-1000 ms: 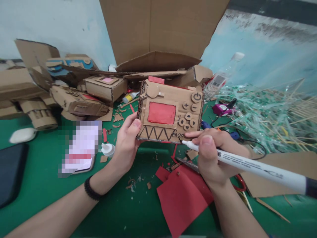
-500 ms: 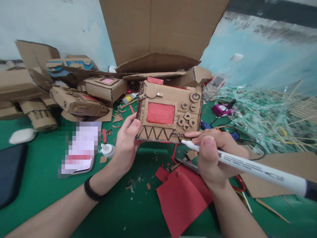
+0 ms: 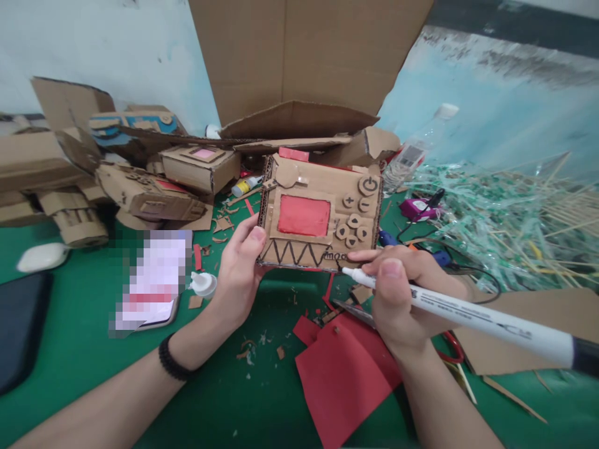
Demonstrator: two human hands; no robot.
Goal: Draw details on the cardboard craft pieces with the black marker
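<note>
My left hand (image 3: 241, 268) grips the left edge of a cardboard model device (image 3: 299, 178), thumb on its front. The device has a red screen (image 3: 304, 216), round cardboard buttons (image 3: 354, 231), a dark zigzag line and some handwritten letters along the bottom. My right hand (image 3: 407, 287) is closed around a white marker (image 3: 482, 323). The marker's tip is at the device's lower edge, just under the lettering, and a fingertip rests on the front beside the letters. Below lie red sheets (image 3: 346, 374) and scissors (image 3: 353, 312), partly hidden by my right hand.
On the green table (image 3: 224, 386) are a phone (image 3: 154, 280), a white nozzle cap (image 3: 203, 284), a glue bottle (image 3: 246, 186) and cardboard scraps. Other cardboard models (image 3: 150, 193) stand behind left. At right are a plastic bottle (image 3: 412, 153), a purple device (image 3: 421, 207) and tangled green-white strips (image 3: 505, 218).
Almost nothing differs. The marker's rear end has dipped slightly; both hands and the cardboard device stay in place.
</note>
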